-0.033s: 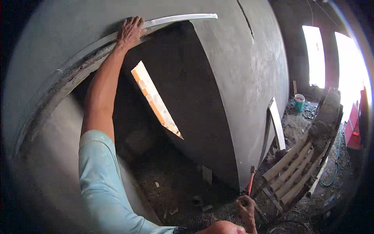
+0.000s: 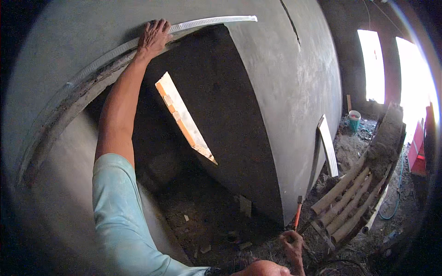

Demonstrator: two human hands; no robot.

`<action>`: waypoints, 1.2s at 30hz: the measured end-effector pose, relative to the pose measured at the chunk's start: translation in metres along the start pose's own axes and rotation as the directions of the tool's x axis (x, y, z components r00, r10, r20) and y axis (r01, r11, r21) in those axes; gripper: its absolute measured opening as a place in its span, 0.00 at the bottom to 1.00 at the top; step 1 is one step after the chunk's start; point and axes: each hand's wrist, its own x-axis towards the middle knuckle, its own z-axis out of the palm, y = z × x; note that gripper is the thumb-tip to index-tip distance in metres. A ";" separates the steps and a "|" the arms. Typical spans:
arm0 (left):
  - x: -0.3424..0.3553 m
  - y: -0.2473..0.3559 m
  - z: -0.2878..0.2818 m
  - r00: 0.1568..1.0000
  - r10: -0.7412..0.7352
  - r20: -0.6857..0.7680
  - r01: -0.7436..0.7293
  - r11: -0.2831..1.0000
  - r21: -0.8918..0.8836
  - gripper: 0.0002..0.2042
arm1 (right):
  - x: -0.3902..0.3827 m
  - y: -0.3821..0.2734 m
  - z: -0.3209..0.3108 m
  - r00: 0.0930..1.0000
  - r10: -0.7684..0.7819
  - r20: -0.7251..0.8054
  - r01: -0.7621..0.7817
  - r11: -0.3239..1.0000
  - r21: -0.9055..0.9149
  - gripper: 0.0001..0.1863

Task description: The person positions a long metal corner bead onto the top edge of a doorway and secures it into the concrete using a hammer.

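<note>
A white perforated plastic corner bead (image 2: 216,20) runs along the edge between the grey plastered wall and the top of the opening. My left hand (image 2: 155,39) lies over it with its fingers stretched out, pressing it against the wall. Low on the right, my right hand (image 2: 292,244) is closed around the lower end of a tool with a red handle (image 2: 298,216). The tool points upward and ends in a short dark head, whose kind I cannot make out.
A dark opening (image 2: 230,110) contains a bright gap with bricks. On the right, a white strip (image 2: 328,145) leans on the wall beside wooden poles (image 2: 343,214) fixed together. A green and white bucket (image 2: 353,120) stands behind, and a hose (image 2: 397,202) lies on the rubble-strewn floor.
</note>
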 end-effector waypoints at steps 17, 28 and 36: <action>0.007 0.002 -0.004 0.976 0.033 0.216 -0.056 0.993 0.100 0.22 | 0.038 0.064 0.049 0.996 0.022 0.087 -0.020 1.000 -0.018 0.10; 0.001 -0.001 0.004 0.993 0.111 -0.041 -0.105 0.986 0.129 0.21 | 0.046 0.063 0.043 0.986 0.108 0.128 -0.117 0.991 0.070 0.12; 0.010 0.009 -0.002 0.998 0.053 0.043 -0.057 0.994 0.091 0.23 | 0.039 0.094 0.041 0.994 0.015 0.106 -0.025 0.995 0.099 0.14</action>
